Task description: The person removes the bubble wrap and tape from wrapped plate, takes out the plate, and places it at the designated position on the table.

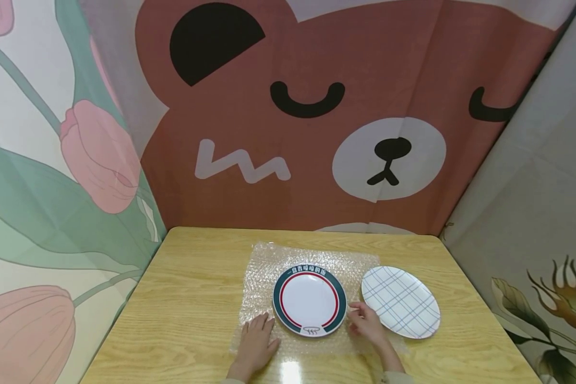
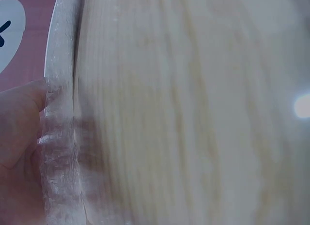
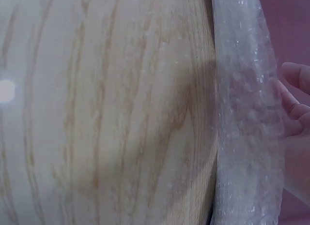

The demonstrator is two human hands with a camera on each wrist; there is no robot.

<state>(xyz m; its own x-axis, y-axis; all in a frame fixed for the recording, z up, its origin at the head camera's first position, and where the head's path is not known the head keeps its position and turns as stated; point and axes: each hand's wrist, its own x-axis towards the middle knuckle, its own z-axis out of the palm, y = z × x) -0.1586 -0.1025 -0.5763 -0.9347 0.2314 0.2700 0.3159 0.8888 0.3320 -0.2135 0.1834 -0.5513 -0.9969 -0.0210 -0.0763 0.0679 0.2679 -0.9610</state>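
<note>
A round white plate (image 1: 309, 301) with a dark green rim and a red ring lies on a sheet of bubble wrap (image 1: 261, 266). Just left of the plate my left hand (image 1: 255, 340) rests on the wrap, its fingers fairly straight and fingertips close to the rim. On the plate's other side is my right hand (image 1: 368, 325), fingers loosely bent near the rim, nothing visible in its grasp. In the right wrist view, thumb and fingers of the right hand (image 3: 296, 121) stand apart beside the bubble wrap (image 3: 249, 118).
An oval white plate (image 1: 402, 303) with blue checked lines sits right of the right hand, overlapping the wrap's right side in the head view. Beneath everything is a wood-grain table (image 1: 182, 298). A bear-print curtain (image 1: 317, 176) hangs behind, with patterned curtains on both sides.
</note>
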